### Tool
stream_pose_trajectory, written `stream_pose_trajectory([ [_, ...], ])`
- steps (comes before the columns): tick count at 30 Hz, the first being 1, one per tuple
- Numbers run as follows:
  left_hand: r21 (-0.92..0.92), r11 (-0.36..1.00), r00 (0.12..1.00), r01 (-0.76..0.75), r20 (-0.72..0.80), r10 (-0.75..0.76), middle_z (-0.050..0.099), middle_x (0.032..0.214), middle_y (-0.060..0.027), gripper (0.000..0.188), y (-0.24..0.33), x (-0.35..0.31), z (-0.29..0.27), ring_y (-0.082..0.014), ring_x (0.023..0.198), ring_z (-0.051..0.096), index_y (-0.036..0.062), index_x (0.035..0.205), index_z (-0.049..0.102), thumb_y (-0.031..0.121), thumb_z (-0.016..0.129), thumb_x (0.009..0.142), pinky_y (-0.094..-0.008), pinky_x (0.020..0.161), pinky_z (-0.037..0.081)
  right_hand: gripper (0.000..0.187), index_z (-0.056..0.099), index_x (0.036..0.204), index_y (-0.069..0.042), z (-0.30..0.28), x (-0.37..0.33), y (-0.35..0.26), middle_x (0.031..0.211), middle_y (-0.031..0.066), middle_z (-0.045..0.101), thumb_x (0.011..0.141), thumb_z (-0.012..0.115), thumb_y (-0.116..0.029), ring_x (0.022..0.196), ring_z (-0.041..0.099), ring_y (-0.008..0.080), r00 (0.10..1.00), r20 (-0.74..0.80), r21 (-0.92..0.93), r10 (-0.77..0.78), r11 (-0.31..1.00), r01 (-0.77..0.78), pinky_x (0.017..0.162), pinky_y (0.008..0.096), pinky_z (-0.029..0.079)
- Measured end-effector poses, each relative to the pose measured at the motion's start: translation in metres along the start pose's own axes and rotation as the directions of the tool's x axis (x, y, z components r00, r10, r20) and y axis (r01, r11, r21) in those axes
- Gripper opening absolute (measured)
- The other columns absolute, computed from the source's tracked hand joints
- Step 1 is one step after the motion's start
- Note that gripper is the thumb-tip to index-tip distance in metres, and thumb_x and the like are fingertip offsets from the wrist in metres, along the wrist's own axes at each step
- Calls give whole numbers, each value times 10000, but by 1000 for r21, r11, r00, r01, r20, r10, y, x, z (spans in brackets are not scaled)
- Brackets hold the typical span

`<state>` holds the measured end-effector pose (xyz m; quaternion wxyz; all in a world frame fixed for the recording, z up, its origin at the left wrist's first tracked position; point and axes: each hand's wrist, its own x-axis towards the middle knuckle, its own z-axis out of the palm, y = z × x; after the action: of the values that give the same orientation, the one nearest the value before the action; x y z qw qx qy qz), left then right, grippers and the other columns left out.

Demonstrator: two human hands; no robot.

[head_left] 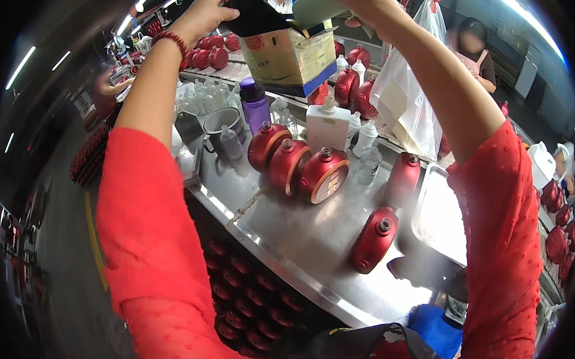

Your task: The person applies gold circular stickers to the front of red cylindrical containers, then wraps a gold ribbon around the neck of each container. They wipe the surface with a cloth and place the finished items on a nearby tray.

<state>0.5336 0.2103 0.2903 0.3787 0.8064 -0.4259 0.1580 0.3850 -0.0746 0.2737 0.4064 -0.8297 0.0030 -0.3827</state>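
Observation:
Both my arms reach up and forward over the bench to a yellow-and-blue cardboard box (274, 59). My left hand (204, 16), a red bead bracelet at its wrist, grips the edge of a flat black piece (254, 13) above the box's left side. My right hand (371, 6) is closed on a smooth grey-green piece (318, 6) over the box's right side; its upper part is cut off by the frame. What lies inside the box is hidden. Below it stand a purple bottle (255, 109) and three round red bottles, the nearest (324, 175) with a pale front.
Two more red bottles (375, 241) stand on the metal bench (284, 244), beside a white tray (439, 205). A grey mug (224, 128) and clear bottles are at the left. A plastic bag (408, 84) hangs near my right forearm. Many red bottles sit below the bench; other people work beyond.

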Motion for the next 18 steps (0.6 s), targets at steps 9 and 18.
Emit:
stream_pose_trajectory([
  [9,121,959,964,-257,101,246,701,1071,-106,375,31,-26,13,-176,930,643,9,1263,646,119,663,905,-317,880,518,444,651,1295,47,9,18,24,1040,118,727,971,745,-242,864,688,132,963,55,312,-263,921,234,666,268,589],
  [18,318,933,984,-169,2,177,682,1277,-106,526,39,-44,22,-197,1080,649,111,1438,575,280,697,955,-332,973,491,462,637,1369,-38,27,3,43,1187,176,718,985,708,-283,1025,708,266,904,310,-357,-294,846,397,926,366,548],
])
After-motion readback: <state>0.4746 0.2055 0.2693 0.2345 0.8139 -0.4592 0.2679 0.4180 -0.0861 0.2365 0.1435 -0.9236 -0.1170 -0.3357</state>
